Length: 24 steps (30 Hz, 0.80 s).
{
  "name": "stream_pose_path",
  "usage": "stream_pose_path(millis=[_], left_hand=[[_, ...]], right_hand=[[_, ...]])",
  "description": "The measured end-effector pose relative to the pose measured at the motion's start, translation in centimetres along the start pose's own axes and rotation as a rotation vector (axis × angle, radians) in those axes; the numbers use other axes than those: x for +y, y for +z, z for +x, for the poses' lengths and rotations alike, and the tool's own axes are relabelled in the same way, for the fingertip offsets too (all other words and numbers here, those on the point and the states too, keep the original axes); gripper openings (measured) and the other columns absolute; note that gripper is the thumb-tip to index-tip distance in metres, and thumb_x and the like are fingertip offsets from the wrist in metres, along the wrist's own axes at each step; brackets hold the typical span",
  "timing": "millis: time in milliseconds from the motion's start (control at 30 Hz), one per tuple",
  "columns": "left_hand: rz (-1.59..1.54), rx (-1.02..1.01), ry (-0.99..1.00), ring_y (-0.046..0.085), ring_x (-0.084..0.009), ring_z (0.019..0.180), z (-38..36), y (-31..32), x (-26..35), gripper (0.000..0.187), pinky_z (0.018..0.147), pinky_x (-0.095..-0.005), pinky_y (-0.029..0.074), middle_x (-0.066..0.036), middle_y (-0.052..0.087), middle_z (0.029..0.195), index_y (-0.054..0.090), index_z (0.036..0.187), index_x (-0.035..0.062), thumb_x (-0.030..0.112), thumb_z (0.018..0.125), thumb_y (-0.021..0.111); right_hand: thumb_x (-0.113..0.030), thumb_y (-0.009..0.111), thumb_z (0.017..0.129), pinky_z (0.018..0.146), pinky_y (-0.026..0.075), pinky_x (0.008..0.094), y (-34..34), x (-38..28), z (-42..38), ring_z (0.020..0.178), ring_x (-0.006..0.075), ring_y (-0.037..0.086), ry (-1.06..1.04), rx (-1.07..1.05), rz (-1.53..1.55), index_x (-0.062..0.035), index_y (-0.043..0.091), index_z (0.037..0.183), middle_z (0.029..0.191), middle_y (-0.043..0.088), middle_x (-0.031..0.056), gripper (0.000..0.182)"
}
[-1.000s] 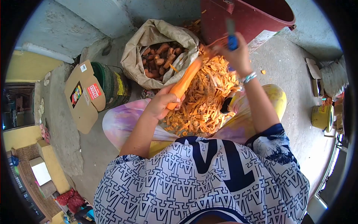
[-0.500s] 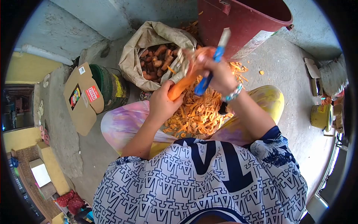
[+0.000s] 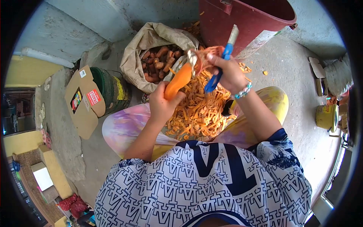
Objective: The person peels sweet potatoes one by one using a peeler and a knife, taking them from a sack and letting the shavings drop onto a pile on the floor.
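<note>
My left hand (image 3: 163,103) is wrapped round the lower end of a peeled orange carrot (image 3: 178,82), which tilts up to the right. My right hand (image 3: 228,73) grips a peeler with a blue-wrapped handle (image 3: 227,51); its metal part (image 3: 192,59) lies at the carrot's upper end. Under both hands a heap of orange peelings (image 3: 198,117) covers the floor between my legs. Behind my left hand, an open sack (image 3: 134,53) holds several unpeeled carrots (image 3: 160,62).
A large dark red bin (image 3: 242,26) stands behind the peelings. At the left are a green bucket (image 3: 104,85) and a cardboard piece (image 3: 81,104). A yellow bucket (image 3: 326,116) stands at the far right.
My right hand has moved slightly right and down with the peeler. My left hand and the carrot have shifted a little left, and more of the carrot's orange surface shows.
</note>
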<state>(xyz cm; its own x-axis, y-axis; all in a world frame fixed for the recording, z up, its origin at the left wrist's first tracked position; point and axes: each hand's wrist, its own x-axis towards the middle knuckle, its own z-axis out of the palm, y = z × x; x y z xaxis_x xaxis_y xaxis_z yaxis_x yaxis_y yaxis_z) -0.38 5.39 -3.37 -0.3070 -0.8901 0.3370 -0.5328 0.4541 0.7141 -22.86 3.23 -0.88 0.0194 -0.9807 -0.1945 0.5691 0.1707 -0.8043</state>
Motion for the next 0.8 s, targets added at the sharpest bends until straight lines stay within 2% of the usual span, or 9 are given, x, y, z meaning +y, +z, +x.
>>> stream_pose_path(millis=[67, 100, 200, 267, 300, 400, 533, 700, 800], left_hand=[[-0.306, 0.005, -0.211, 0.057, -0.0158, 0.055, -0.2, -0.4, -0.6, 0.039, 0.051, -0.0276, 0.043, -0.008, 0.058, 0.064, 0.054, 0.083, 0.0006, 0.031, 0.071, 0.074], [-0.298, 0.044, -0.204, 0.054, -0.0103, 0.055, -0.2, -0.5, -0.3, 0.036, 0.051, -0.0255, 0.043, -0.006, 0.059, 0.064, 0.055, 0.083, 0.0002, 0.027, 0.070, 0.075], [-0.188, 0.103, -0.165, 0.054, -0.0102, 0.054, -0.2, -0.1, -0.1, 0.035, 0.052, -0.0248, 0.044, -0.007, 0.059, 0.063, 0.055, 0.083, -0.0002, 0.023, 0.069, 0.077], [-0.175, 0.072, -0.147, 0.052, -0.0086, 0.056, 0.0, -0.5, 0.4, 0.030, 0.054, -0.0239, 0.044, -0.004, 0.058, 0.065, 0.055, 0.085, -0.0007, 0.017, 0.070, 0.074], [-0.164, 0.037, -0.124, 0.049, -0.0069, 0.059, 0.0, -0.6, 0.6, 0.026, 0.055, -0.0230, 0.043, -0.002, 0.057, 0.067, 0.056, 0.087, -0.0012, 0.011, 0.072, 0.072], [-0.184, -0.007, -0.126, 0.052, -0.0082, 0.058, -0.1, -0.4, 0.5, 0.024, 0.054, -0.0238, 0.044, -0.003, 0.059, 0.067, 0.057, 0.084, -0.0010, 0.011, 0.071, 0.072], [-0.140, -0.023, -0.116, 0.054, -0.0093, 0.058, -0.2, -0.3, 0.7, 0.021, 0.054, -0.0245, 0.045, -0.005, 0.060, 0.068, 0.057, 0.081, -0.0014, 0.008, 0.069, 0.072], [-0.134, 0.063, 0.107, 0.055, -0.0153, 0.052, -0.3, -0.3, 0.0, 0.017, 0.051, -0.0264, 0.044, -0.008, 0.055, 0.060, 0.057, 0.078, 0.0019, 0.004, 0.064, 0.067], [-0.157, 0.029, 0.090, 0.054, -0.0100, 0.057, -0.9, -0.5, -0.5, 0.013, 0.054, -0.0244, 0.044, -0.006, 0.058, 0.066, 0.057, 0.078, -0.0017, 0.003, 0.070, 0.066]], right_hand=[[-0.002, 0.060, 0.081, 0.052, 0.043, 0.0208, -1.5, -0.9, 0.8, 0.056, 0.0084, 0.052, -0.045, 0.123, 0.009, 0.0019, 0.057, 0.089, 0.074, 0.060, 0.0059, 0.009], [-0.002, 0.060, 0.081, 0.052, 0.043, 0.0209, -2.0, -1.3, 0.8, 0.055, 0.0084, 0.051, -0.047, 0.143, 0.044, 0.0018, 0.057, 0.088, 0.074, 0.060, 0.0059, 0.008], [-0.004, 0.064, 0.079, 0.049, 0.041, 0.0200, -1.4, -2.8, 0.5, 0.052, 0.0067, 0.047, -0.082, 0.177, 0.001, 0.0007, 0.057, 0.084, 0.070, 0.058, 0.0034, 0.010], [-0.008, 0.069, 0.076, 0.048, 0.037, 0.0189, -1.3, -3.6, 0.3, 0.051, 0.0052, 0.044, -0.142, 0.065, -0.369, -0.0016, 0.056, 0.082, 0.066, 0.057, 0.0006, 0.016], [-0.012, 0.074, 0.072, 0.046, 0.033, 0.0183, -1.0, -4.0, 0.0, 0.051, 0.0042, 0.043, -0.138, 0.047, -0.414, -0.0040, 0.055, 0.080, 0.063, 0.055, -0.0017, 0.022], [-0.013, 0.076, 0.069, 0.045, 0.033, 0.0189, 0.2, -4.8, -0.8, 0.050, 0.0044, 0.043, -0.162, 0.021, -0.513, -0.0054, 0.055, 0.079, 0.063, 0.054, -0.0024, 0.024], [-0.014, 0.077, 0.068, 0.043, 0.032, 0.0194, 1.3, -5.3, -1.3, 0.048, 0.0045, 0.043, -0.133, -0.032, -0.528, -0.0053, 0.056, 0.078, 0.064, 0.057, -0.0009, 0.025], [-0.015, 0.077, 0.068, 0.044, 0.035, 0.0192, 0.9, -5.0, -0.6, 0.046, 0.0046, 0.043, 0.026, -0.039, -0.586, -0.0043, 0.058, 0.079, 0.066, 0.059, 0.0008, 0.024], [-0.013, 0.077, 0.066, 0.047, 0.041, 0.0211, -3.9, -1.3, 3.3, 0.049, 0.0075, 0.049, 0.090, -0.039, -0.494, -0.0025, 0.060, 0.084, 0.068, 0.061, 0.0036, 0.027]])
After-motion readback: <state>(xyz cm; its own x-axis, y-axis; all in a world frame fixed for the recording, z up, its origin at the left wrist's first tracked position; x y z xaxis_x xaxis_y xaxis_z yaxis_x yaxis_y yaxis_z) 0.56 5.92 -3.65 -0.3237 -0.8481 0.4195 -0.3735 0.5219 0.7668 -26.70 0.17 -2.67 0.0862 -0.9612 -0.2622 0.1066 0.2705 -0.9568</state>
